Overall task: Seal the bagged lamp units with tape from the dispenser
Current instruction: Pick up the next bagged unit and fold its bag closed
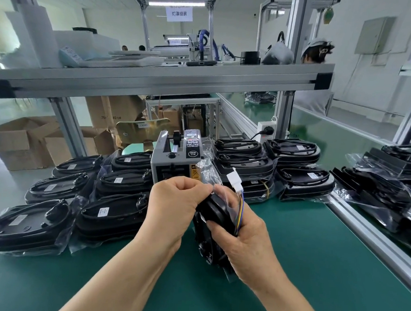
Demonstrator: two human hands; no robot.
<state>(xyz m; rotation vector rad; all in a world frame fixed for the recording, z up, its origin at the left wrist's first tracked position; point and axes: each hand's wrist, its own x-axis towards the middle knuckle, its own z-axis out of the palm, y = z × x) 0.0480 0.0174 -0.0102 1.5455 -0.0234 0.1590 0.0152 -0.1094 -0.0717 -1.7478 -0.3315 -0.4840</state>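
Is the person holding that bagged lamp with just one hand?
No, both the left hand and the right hand grip the bagged lamp unit in front of the tape dispenser.

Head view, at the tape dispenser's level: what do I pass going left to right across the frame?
Cardboard boxes → left stacks of bagged lamp units → tape dispenser → right stacks of bagged lamp units → far-right pile of bagged units.

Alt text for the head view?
Left hand pinches the bag top and right hand grips the side of a black bagged lamp unit held on edge at a green bench. A grey tape dispenser stands behind, between stacks of bagged units.
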